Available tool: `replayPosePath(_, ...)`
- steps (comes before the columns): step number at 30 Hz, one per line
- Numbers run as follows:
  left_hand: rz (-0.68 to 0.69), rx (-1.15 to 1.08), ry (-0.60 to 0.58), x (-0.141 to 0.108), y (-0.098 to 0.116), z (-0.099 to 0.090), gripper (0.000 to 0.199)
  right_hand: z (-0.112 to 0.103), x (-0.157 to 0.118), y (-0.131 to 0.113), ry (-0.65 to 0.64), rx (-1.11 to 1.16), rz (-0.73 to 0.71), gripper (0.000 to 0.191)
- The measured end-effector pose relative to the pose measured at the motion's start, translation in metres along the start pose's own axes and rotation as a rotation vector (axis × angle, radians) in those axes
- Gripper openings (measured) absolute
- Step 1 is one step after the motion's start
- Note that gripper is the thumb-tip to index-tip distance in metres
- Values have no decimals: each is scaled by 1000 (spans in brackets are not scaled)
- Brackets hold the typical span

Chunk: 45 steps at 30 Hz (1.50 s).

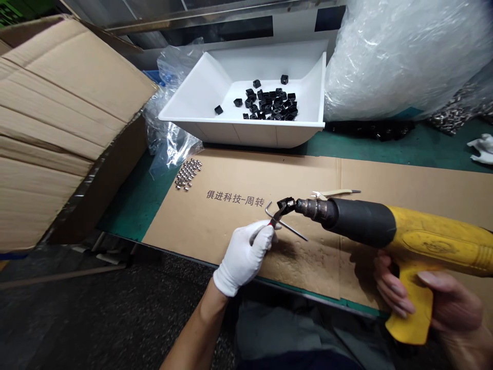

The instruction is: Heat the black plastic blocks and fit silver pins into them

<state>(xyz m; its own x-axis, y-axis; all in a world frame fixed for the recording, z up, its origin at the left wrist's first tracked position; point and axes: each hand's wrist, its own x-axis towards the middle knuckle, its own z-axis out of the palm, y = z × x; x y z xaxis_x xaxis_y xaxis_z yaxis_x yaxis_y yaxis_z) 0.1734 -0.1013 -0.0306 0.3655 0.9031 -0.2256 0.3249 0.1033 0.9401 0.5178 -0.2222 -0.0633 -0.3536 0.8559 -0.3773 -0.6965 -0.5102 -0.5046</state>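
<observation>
as left hand [243, 258] grips pliers [278, 216], right hand [427, 298] seemingly holds heat gun [362, 222]

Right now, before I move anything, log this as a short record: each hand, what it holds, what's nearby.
Left hand: white-gloved hand gripping metal pliers, which clamp a small black square part; L-shaped steel hex key alongside
Right hand: bare hand gripping yellow-and-black heat gun, nozzle toward the part
Nearby: white plastic tub of black square parts; silver metal pieces on brown cardboard sheet
</observation>
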Motion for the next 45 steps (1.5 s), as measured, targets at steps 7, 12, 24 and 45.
replayPosePath(7, -1, -7, -1, 1, -1, -1, 50, 1, 1, 0, 7, -6, -9, 37)
replayPosePath(12, 0, -12, 0, 1, -2, 0, 49, 3, 1, -1, -12, -12, -15, 37)
replayPosePath(24, 0, -6, -7, 2, -1, 0, 48, 3, 3, -2, -17, -12, -12, 37)
replayPosePath(45, 0, -20, -9, 2, -2, 0, 48, -1, 3, -1, -81, 10, -24, 39)
